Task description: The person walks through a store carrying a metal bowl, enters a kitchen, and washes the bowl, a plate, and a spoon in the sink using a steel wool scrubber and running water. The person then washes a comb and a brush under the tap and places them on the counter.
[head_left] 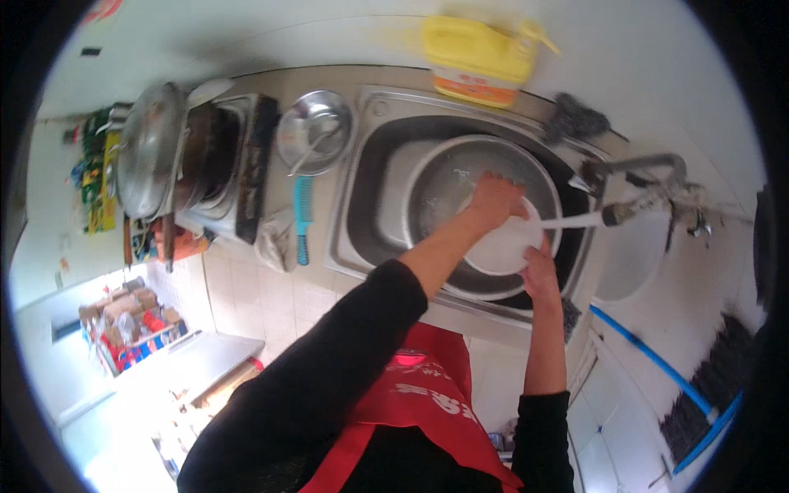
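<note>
A white bowl [502,249] is held tilted over a large metal basin [419,179], which stands inside a stainless-steel sink [376,185]. My right hand [540,274] grips the bowl's right edge. At its upper rim is my left hand [496,197], fingers bent over and partly covering it. Water pours from the faucet spout [616,214] onto the bowl's right side. Some water with a little foam lies in the basin. The inside of the bowl is hard to make out in the glare.
A metal bowl with a spoon [302,132], a turquoise comb [303,209] and a cloth [277,240] lie left of the sink. Farther left, a lidded wok [151,151] sits on a stove. A yellow jug [478,58] stands behind; a blue-handled broom [666,363] is at right.
</note>
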Tool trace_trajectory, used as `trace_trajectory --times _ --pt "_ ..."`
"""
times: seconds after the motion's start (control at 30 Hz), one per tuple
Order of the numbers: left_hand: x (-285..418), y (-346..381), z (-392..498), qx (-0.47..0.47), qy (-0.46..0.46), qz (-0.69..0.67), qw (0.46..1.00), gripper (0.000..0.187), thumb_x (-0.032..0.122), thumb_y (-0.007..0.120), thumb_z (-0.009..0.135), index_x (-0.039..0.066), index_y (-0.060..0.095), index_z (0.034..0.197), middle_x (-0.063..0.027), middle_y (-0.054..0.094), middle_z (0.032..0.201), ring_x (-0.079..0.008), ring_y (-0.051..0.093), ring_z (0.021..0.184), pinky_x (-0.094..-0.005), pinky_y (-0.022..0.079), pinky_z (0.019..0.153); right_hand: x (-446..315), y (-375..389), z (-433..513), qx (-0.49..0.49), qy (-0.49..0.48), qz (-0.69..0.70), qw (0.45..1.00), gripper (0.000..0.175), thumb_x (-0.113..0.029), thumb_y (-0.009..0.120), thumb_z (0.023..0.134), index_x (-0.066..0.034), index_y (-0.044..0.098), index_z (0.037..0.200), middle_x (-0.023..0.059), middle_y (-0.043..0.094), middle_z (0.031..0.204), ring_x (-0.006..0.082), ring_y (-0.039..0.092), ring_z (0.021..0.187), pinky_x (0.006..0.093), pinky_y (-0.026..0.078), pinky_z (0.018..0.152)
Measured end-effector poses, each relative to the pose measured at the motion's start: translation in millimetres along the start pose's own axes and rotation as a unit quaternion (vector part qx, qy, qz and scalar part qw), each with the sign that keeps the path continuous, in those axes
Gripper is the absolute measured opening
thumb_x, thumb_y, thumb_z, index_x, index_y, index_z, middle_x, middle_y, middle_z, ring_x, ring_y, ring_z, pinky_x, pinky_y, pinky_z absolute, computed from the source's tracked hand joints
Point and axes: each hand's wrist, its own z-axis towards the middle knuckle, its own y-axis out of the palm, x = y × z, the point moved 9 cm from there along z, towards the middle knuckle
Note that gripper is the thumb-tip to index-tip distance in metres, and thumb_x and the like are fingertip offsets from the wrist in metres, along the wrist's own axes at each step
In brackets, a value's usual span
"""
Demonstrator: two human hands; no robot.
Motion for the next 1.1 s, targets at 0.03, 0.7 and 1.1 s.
trace_trajectory --times 0.03,0.7,1.1 --pt "-16 3 -3 -0.012 -0.059 -0.035 0.998 0.037 0.033 0.066 0.077 0.011 0.065 0.106 -0.0195 0.061 0.105 -0.0342 0.057 0.099 -0.0446 0.043 0.088 -5 -5 0 0.033 -0.033 0.017 0.999 0.062 0.002 0.037 0.079 -0.0065 0.033 0.14 0.0137 0.048 0.13 0.0251 0.05 0.118 0.0395 0.041 0.099" --pt "-340 -179 -204 0.272 -0.35 0.155 0.883 0.047 0.02 0.06 0.081 0.001 0.049 0.123 -0.0194 0.061 0.105 -0.0383 0.057 0.098 -0.0453 0.046 0.084 63 45 23 0.042 0.216 0.578 0.786 0.04 -0.004 0.034 0.094 0.0049 0.037 0.133 0.0273 0.04 0.134 0.0457 0.041 0.124 0.0549 0.048 0.094" --pt "-351 -162 -247 0.335 -0.44 -0.332 0.764 0.027 0.025 0.07 0.075 0.001 0.059 0.073 -0.0052 0.052 0.053 -0.0154 0.05 0.045 -0.031 0.038 0.042 31 -12 -26 0.168 -0.021 0.206 0.964 0.067 0.004 0.037 0.078 -0.0153 0.024 0.141 0.0174 0.032 0.138 0.0413 0.045 0.118 0.0568 0.052 0.084"
